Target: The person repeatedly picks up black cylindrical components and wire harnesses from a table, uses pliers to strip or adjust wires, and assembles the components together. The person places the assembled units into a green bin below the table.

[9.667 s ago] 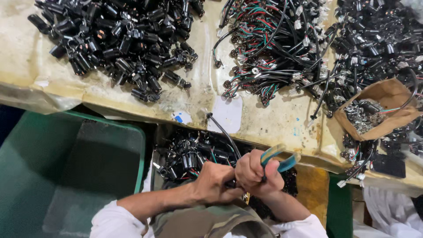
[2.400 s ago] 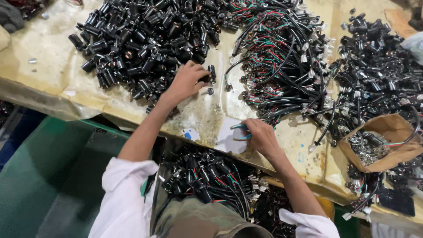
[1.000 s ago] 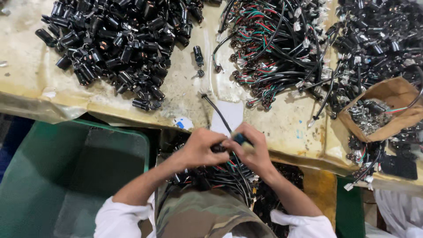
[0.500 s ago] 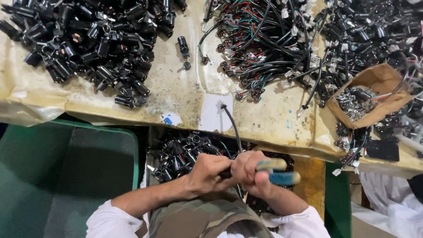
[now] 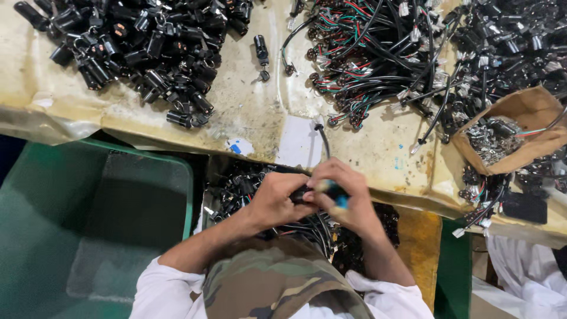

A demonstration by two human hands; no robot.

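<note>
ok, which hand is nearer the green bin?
Left. The left hand is just right of the green bin, above the box of black parts. The right hand is farther right, beyond it.

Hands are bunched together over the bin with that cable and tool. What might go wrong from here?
1. The black cable trails from the hands up onto the table edge; pulling may drag it off.
2. The left hand and right hand touch around the blue-handled tool, so fingers could get nipped.
3. A dropped part would vanish among the loose parts in the bin below.
</note>
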